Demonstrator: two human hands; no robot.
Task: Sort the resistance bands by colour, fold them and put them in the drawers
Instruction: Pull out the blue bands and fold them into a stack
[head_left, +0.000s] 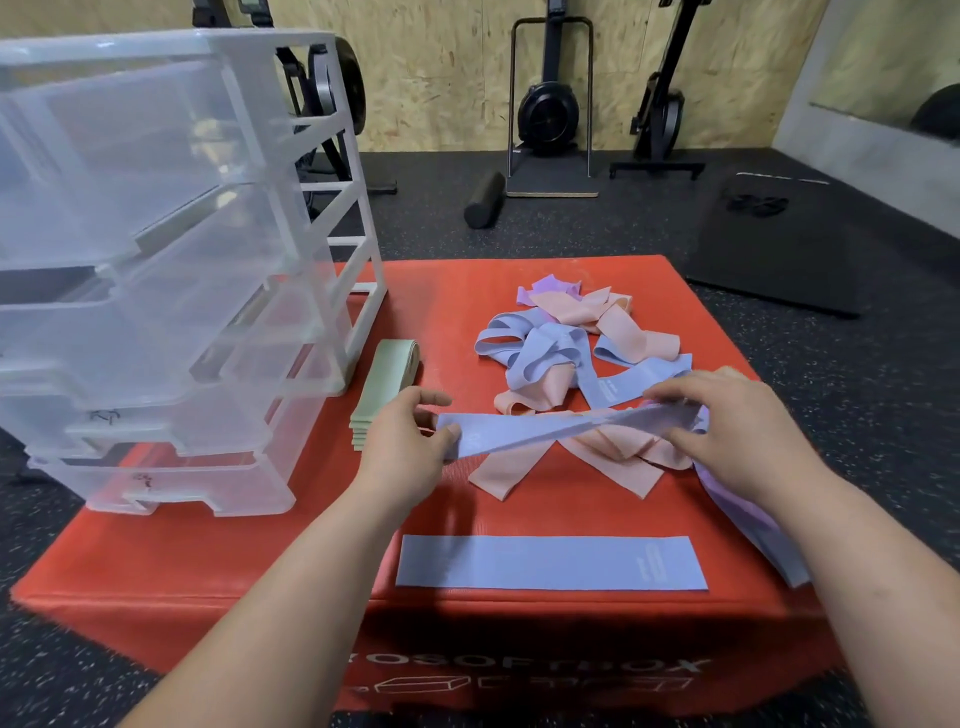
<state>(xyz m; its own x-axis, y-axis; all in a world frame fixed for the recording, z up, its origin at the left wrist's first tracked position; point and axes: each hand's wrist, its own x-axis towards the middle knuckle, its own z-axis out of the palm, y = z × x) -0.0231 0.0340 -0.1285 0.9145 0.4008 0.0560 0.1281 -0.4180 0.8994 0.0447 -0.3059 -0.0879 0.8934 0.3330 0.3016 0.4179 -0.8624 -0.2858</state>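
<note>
A blue resistance band is stretched between my hands above the red box. My left hand pinches its left end and my right hand grips its right end. Another blue band lies flat near the front edge. A stack of folded green bands sits beside the clear drawer unit, whose drawers are pulled out. A tangled pile of blue bands, peach bands and purple bands lies behind. More peach bands lie under the held one.
Everything stands on a red soft plyo box on a dark gym floor. A lilac band hangs over the box's right edge. A foam roller, a black mat and exercise machines stand behind.
</note>
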